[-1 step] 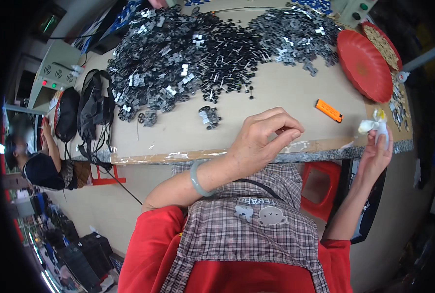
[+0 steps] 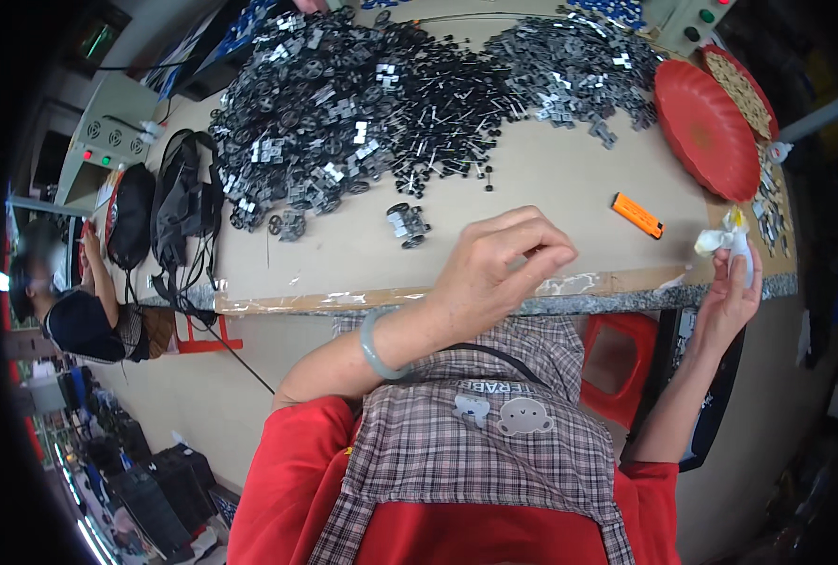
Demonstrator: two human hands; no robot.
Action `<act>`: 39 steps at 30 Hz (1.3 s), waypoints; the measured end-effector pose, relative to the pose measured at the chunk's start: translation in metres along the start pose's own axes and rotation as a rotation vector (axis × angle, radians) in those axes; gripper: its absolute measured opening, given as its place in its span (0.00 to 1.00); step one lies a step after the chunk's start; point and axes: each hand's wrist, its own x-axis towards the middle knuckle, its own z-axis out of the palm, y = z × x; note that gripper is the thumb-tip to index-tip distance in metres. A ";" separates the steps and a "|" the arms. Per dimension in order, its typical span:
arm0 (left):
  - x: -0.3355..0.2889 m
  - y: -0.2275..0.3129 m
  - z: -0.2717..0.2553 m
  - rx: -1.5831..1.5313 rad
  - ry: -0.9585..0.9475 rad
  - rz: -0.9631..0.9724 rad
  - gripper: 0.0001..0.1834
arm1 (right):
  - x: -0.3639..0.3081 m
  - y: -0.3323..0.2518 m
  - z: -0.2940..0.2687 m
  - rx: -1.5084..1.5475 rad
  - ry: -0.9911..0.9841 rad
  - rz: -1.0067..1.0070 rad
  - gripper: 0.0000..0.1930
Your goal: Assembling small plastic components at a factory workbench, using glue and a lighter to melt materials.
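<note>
Nearest: red sleeves and checked apron (image 2: 494,452) at lower edge; pale green bangle (image 2: 378,347) on left wrist.

Left hand (image 2: 494,273): resting on taped front edge of cardboard-covered table (image 2: 570,179), fingers curled loosely inward, thumb and forefinger tips drawn together near the tape. Nothing visibly pinched between them; whether a tiny part sits there cannot be told.

Right hand (image 2: 732,292): raised off table's right end, fingers closed around a small white object with a yellow tip (image 2: 728,237), held upright just past the table corner. Firm wrap, not a fingertip pinch; object's exact kind too small to tell.

Handling judgement: keep white object upright and close to table edge; steady left wrist on the tape for support; draw single parts forward rather than working inside the heap.

Mid-distance: small grey wheeled assembly (image 2: 408,224) alone ahead of left hand; orange lighter-shaped item (image 2: 637,215) to its right, well apart from both hands.

Farther: broad heap of dark plastic and metal parts (image 2: 372,104) across table's far half; red ridged tray (image 2: 706,127) at right; black bag (image 2: 182,212) at left edge.

Beyond table, left: another person (image 2: 71,301), seated.
</note>
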 end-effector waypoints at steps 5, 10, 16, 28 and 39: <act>-0.019 0.001 -0.061 0.366 0.288 0.044 0.06 | 0.020 0.008 0.002 -0.330 -0.054 -0.097 0.15; -0.041 -0.018 -0.094 0.296 0.644 -0.044 0.06 | 0.019 0.013 -0.007 -0.165 -0.067 0.035 0.17; -0.061 -0.018 -0.097 0.572 0.304 -0.277 0.15 | -0.018 0.011 0.039 0.294 -0.181 0.196 0.23; -0.064 -0.032 -0.087 0.672 0.100 -0.192 0.29 | -0.068 0.018 0.115 0.415 -0.385 0.630 0.21; -0.061 -0.029 -0.052 0.365 0.358 -0.015 0.33 | -0.109 0.006 0.187 0.270 -0.538 0.814 0.14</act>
